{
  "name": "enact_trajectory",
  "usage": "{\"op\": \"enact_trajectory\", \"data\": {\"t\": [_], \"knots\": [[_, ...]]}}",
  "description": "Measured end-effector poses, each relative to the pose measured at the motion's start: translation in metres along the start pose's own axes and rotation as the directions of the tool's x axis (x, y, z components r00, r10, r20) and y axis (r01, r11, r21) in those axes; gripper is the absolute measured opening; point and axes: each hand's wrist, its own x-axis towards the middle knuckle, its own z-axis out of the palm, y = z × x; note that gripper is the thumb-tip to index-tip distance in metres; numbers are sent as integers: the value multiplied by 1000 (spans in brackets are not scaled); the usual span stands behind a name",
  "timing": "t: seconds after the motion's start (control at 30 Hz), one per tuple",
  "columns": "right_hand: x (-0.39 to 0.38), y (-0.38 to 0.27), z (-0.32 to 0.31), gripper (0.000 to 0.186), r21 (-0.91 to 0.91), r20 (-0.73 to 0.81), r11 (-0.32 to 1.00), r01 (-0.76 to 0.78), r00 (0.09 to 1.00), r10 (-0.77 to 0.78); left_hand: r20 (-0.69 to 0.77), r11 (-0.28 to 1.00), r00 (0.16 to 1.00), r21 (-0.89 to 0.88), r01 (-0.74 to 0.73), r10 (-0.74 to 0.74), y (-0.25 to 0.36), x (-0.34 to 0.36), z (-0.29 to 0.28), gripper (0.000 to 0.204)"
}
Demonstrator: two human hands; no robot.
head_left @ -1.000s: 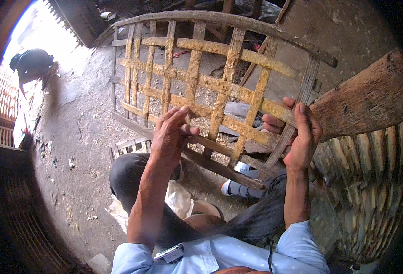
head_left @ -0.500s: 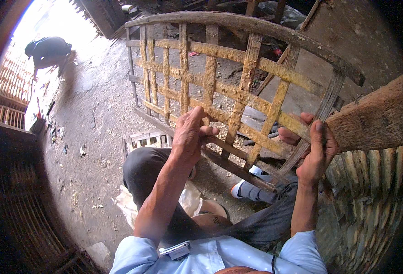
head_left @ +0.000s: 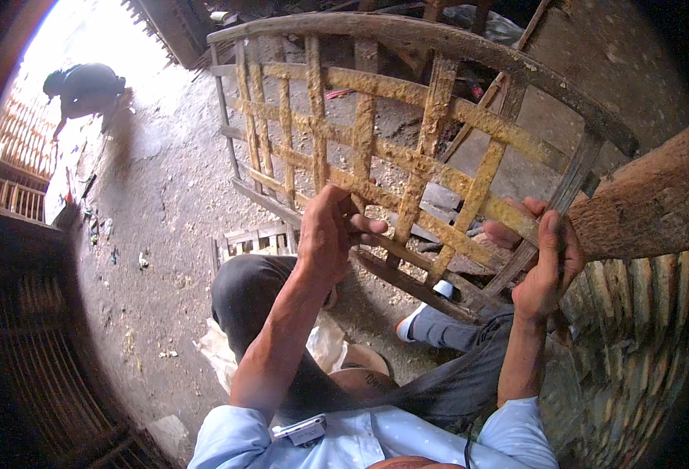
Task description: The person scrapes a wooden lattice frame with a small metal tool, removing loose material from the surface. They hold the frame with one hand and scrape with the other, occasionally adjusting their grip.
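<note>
A slatted wooden lattice panel point(head_left: 435, 109) is held up tilted in front of me, its woven strips crusted yellow and its outer bars grey and weathered. My left hand point(head_left: 330, 234) is closed at the panel's lower middle, fingers curled round a strip, thumb pointing right. At the panel's right end my right hand point(head_left: 546, 262) grips the end bar, with the thumb on the near side and fingertips reaching behind. Part of those fingers is hidden by the strips.
A thick wooden beam point(head_left: 641, 203) juts in at right above stacked ridged slats point(head_left: 633, 328). A smaller slatted piece point(head_left: 254, 241) lies beside my left knee point(head_left: 246, 293). Far left, another person point(head_left: 86, 90) bends over near more slatted panels point(head_left: 28, 148).
The panel has shifted slightly to the right at its right end, and its upper left edge sits a little higher. Both hands keep their grip and have moved slightly right.
</note>
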Motion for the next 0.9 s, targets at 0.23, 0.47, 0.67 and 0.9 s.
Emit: {"op": "enact_trajectory", "data": {"t": [0.23, 0.47, 0.67, 0.9], "knots": [[11, 2, -8, 43, 62, 49, 988, -143, 989, 140, -113, 985, 993, 171, -4, 23, 0, 1, 19, 27], [21, 17, -16, 34, -85, 307, 996, 20, 952, 7, -128, 990, 992, 142, 4, 14, 6, 7, 3, 28], [15, 10, -2, 24, -100, 339, 988, -116, 930, 144, -76, 978, 991, 189, -94, 110, -1, 11, -2, 27], [12, 5, 2, 19, -38, 316, 968, -247, 916, 246, 26, 974, 999, 223, -28, 22, 8, 6, 6, 32]]}}
